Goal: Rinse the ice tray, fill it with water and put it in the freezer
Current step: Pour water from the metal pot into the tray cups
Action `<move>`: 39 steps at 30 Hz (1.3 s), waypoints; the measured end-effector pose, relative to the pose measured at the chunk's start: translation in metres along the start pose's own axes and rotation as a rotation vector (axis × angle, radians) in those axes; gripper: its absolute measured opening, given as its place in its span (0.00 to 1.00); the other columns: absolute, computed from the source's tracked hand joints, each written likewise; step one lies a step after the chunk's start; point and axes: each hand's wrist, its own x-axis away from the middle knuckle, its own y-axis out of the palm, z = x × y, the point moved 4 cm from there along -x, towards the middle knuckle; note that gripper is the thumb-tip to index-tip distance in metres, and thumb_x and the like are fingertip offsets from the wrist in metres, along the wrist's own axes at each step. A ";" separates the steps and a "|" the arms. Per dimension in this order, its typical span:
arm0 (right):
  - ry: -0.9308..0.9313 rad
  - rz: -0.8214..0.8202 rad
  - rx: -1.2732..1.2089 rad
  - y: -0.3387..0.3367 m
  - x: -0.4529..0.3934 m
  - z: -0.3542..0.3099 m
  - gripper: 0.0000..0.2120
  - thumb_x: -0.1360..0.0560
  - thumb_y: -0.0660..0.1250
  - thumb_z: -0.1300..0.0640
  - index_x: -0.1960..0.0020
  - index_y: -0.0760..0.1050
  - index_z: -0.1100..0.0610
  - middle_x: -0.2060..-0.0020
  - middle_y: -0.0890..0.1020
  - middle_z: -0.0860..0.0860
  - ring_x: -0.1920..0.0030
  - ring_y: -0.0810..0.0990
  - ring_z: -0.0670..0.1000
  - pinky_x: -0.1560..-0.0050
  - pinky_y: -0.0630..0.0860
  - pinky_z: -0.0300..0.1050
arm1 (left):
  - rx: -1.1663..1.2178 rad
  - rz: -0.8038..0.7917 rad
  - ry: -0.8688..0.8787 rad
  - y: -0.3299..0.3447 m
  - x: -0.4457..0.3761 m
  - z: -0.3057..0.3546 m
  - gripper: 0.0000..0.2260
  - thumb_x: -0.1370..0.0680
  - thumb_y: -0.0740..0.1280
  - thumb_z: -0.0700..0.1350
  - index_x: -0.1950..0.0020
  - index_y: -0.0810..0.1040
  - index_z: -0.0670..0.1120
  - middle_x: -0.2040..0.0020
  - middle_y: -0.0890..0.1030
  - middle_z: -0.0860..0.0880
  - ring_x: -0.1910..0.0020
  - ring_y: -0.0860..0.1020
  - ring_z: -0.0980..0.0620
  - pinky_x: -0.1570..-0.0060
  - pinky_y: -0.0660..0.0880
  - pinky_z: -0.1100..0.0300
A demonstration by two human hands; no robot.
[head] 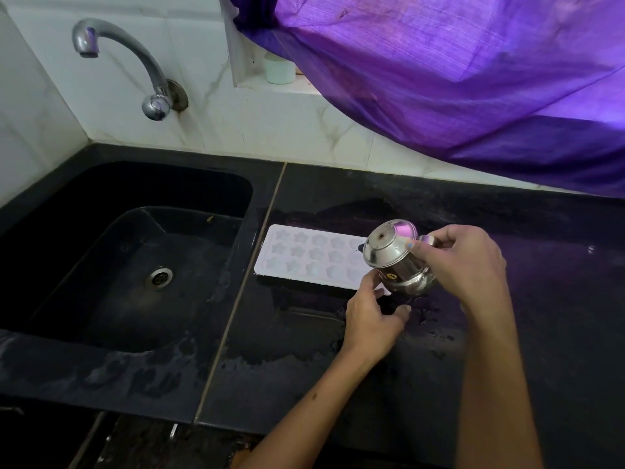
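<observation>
Steel shines in the right hand [463, 262], which is wrapped around the handle of a small lidded jug [395, 258] and tips it over to the left, so its lid faces the sink side and its spout hangs over the right end of the ice tray [311, 255]. Whether water is running out, I cannot tell. The left hand [372, 316] sits just below the jug, fingers loosely curled and half open, its fingertips at the tray's near right corner; it grips nothing that I can see.

From the hands the white tray runs away to the left, its long axis lying along the counter [304, 367] from right to left, the far end pointing at the sink [135, 265]. Its star-shaped pockets face up. It lies flat on the black counter just right of the seam beside the sink. Wet patches gleam on the counter around the hands. Behind, a metal tap [135, 62] curves out from the tiled wall, and a purple curtain [456, 79] hangs over the counter's back right.
</observation>
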 end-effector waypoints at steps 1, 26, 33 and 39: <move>0.001 0.002 -0.006 0.000 0.000 0.000 0.09 0.30 0.73 0.48 0.63 0.78 0.53 0.61 0.83 0.48 0.55 0.79 0.54 0.54 0.72 0.47 | 0.000 0.004 0.000 0.000 0.000 0.000 0.26 0.30 0.73 0.43 0.34 0.69 0.52 0.44 0.76 0.58 0.40 0.74 0.58 0.40 0.73 0.58; -0.037 -0.007 -0.082 0.018 0.004 -0.022 0.08 0.29 0.73 0.48 0.63 0.77 0.49 0.62 0.82 0.48 0.55 0.80 0.54 0.50 0.77 0.54 | 0.028 0.131 0.012 -0.025 0.002 0.001 0.28 0.31 0.73 0.45 0.32 0.69 0.51 0.40 0.77 0.55 0.38 0.74 0.57 0.39 0.73 0.54; -0.075 -0.010 -0.014 0.029 0.006 -0.031 0.06 0.28 0.71 0.49 0.59 0.79 0.51 0.60 0.82 0.48 0.54 0.79 0.54 0.57 0.67 0.45 | 0.055 0.117 -0.015 -0.031 0.000 -0.003 0.27 0.30 0.72 0.44 0.33 0.68 0.50 0.40 0.77 0.54 0.37 0.74 0.56 0.39 0.72 0.55; -0.101 -0.013 0.004 0.031 0.006 -0.035 0.07 0.28 0.72 0.49 0.60 0.78 0.51 0.60 0.82 0.48 0.55 0.78 0.53 0.57 0.66 0.44 | 0.054 0.112 -0.029 -0.033 -0.002 -0.003 0.27 0.30 0.72 0.44 0.33 0.68 0.51 0.39 0.77 0.54 0.37 0.73 0.55 0.38 0.72 0.54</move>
